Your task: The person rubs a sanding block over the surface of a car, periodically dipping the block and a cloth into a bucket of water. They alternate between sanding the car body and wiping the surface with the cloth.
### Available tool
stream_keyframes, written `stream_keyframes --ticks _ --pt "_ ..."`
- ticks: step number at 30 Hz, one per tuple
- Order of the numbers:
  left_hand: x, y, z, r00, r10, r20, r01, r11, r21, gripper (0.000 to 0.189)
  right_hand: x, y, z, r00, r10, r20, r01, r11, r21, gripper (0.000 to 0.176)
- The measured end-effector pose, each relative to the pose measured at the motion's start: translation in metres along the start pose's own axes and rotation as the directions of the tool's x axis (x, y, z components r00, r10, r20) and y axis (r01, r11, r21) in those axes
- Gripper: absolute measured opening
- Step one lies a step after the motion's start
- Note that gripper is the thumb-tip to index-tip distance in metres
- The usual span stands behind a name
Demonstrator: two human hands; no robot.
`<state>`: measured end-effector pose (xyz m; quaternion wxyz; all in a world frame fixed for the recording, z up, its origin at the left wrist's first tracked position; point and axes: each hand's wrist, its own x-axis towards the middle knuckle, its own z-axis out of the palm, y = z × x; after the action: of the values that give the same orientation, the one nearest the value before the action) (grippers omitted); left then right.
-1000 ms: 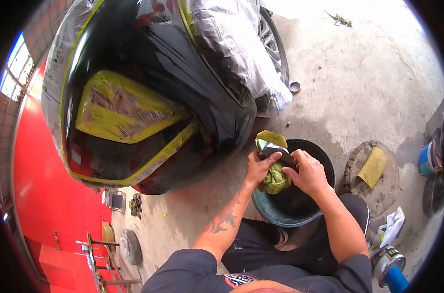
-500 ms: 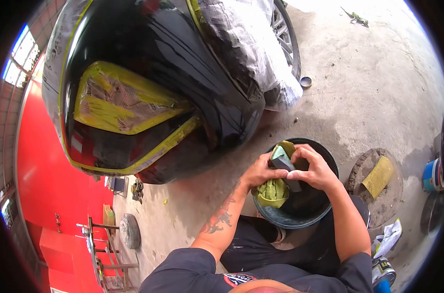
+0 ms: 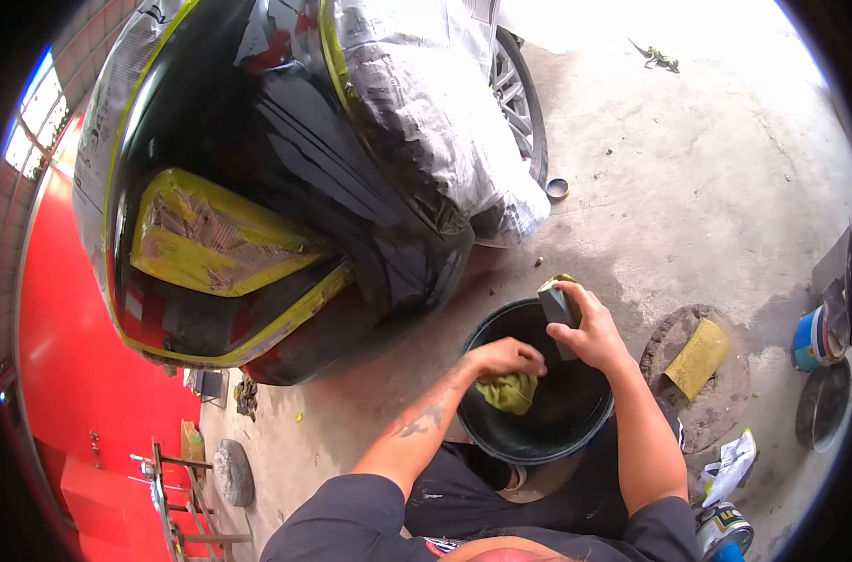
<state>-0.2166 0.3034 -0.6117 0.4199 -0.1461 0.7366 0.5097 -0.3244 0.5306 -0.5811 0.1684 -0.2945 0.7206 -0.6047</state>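
My left hand is closed on a crumpled yellow-green cloth, over the mouth of a dark bucket. In my right hand a grey sanding block stands gripped between thumb and fingers, above the bucket's right side. A bit of yellowish sheet shows at the block's top end; most of it is hidden by my fingers. The bucket rests on the floor between my legs, its inside dark.
A glossy black car body, edged with yellow tape and covered partly by masking paper, fills the upper left. At right, a yellow sheet lies on a round slab, near paint cans. A tape roll lies near the wheel.
My hands have parted. The left has moved lower with the cloth, away from the block; the right keeps the block, now raised beside the rim. The whole view has shifted slightly.
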Motion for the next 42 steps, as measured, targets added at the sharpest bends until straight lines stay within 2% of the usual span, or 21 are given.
stream_keyframes --ticks 1,2,4,5,8,12,14,16,20,22,24,26,28,30,32,33,34,36,38,41,42 --pt "0.014 0.002 0.009 0.989 -0.149 0.022 0.144 0.979 0.143 0.060 0.003 -0.003 -0.003 0.996 0.083 0.020 -0.085 0.990 0.113 0.067" --pt "0.028 0.002 0.021 0.956 -0.293 0.024 0.275 0.918 0.286 0.060 0.005 -0.003 -0.003 0.998 0.066 0.015 -0.067 0.990 0.124 0.067" --pt "0.086 -0.077 0.055 1.000 0.007 -0.025 0.006 0.890 0.456 0.067 0.005 0.007 0.006 1.000 0.031 0.003 -0.031 0.990 0.139 0.066" --pt "0.100 -0.098 0.073 0.999 0.028 -0.038 -0.005 0.863 0.505 0.066 0.004 0.008 0.011 1.000 0.001 0.007 -0.002 0.993 0.122 0.065" --pt "0.109 -0.133 0.120 0.995 -0.093 -0.030 0.095 0.851 0.517 0.061 0.003 0.010 0.017 0.999 -0.017 0.052 0.011 0.994 0.113 0.065" --pt "0.081 -0.105 0.116 0.987 -0.157 0.030 0.113 0.820 0.561 0.055 0.006 0.017 0.017 0.990 0.095 0.100 -0.113 0.976 0.186 0.065" --pt "0.059 -0.078 0.106 0.984 -0.169 0.051 0.108 0.806 0.582 0.053 0.008 0.027 0.022 0.991 0.124 0.055 -0.135 0.940 0.313 0.061" --pt "0.035 -0.052 0.096 0.990 -0.140 0.025 0.098 0.802 0.589 0.050 0.011 0.027 0.018 0.966 0.175 0.189 -0.251 0.796 0.550 0.057" --pt "-0.011 -0.031 0.077 0.984 0.080 -0.162 0.036 0.794 0.607 0.045 0.009 0.010 0.008 0.940 0.156 0.304 -0.335 0.596 0.729 0.053" --pt "-0.045 0.002 0.066 0.955 0.041 -0.292 0.090 0.903 0.419 0.044 0.006 0.002 0.005 0.929 0.160 0.333 -0.366 0.512 0.777 0.049" --pt "-0.075 0.030 0.058 0.840 0.344 -0.421 0.008 0.767 0.642 0.040 0.007 0.003 0.004 0.933 0.162 0.323 -0.359 0.518 0.776 0.043" --pt "-0.102 0.049 0.048 0.650 0.612 -0.450 -0.147 0.682 0.716 0.039 0.006 0.006 0.004 0.935 0.185 0.304 -0.355 0.525 0.773 0.044" --pt "-0.139 0.091 0.038 0.665 0.576 -0.476 -0.045 0.667 0.744 0.041 0.007 0.012 0.006 0.941 0.211 0.266 -0.339 0.551 0.762 0.041" --pt "-0.184 0.141 0.031 0.586 0.641 -0.496 0.055 0.579 0.814 0.043 0.007 0.017 0.006 0.945 0.228 0.234 -0.326 0.590 0.739 0.040" --pt "-0.219 0.174 0.012 0.313 0.852 -0.419 0.113 0.405 0.907 0.037 0.005 0.019 0.005 0.944 0.242 0.225 -0.328 0.607 0.724 0.039" --pt "-0.238 0.197 0.003 0.224 0.904 -0.363 0.252 0.306 0.918 0.036 0.004 0.019 0.004 0.943 0.249 0.219 -0.329 0.615 0.716 0.038" --pt "-0.257 0.222 -0.007 0.144 0.947 -0.286 0.392 0.211 0.896 0.034 0.003 0.019 0.004 0.945 0.241 0.219 -0.324 0.621 0.714 0.038" --pt "-0.288 0.262 -0.037 0.081 0.993 -0.088 0.633 0.017 0.774 0.037 0.000 0.018 0.004 0.950 0.224 0.217 -0.311 0.633 0.709 0.039" --pt "-0.301 0.290 -0.062 0.077 0.997 -0.008 0.863 -0.062 0.502 0.025 -0.003 0.013 0.003 0.948 0.219 0.231 -0.319 0.638 0.701 0.038" --pt "-0.287 0.290 -0.105 0.255 0.967 -0.016 0.931 -0.241 0.275 0.013 -0.006 0.019 0.012 0.969 0.187 0.162 -0.248 0.709 0.660 0.041" --pt "-0.276 0.289 -0.085 0.339 0.911 -0.235 0.907 -0.250 0.338 0.018 -0.006 0.022 0.013 0.978 0.170 0.122 -0.209 0.743 0.636 0.043"
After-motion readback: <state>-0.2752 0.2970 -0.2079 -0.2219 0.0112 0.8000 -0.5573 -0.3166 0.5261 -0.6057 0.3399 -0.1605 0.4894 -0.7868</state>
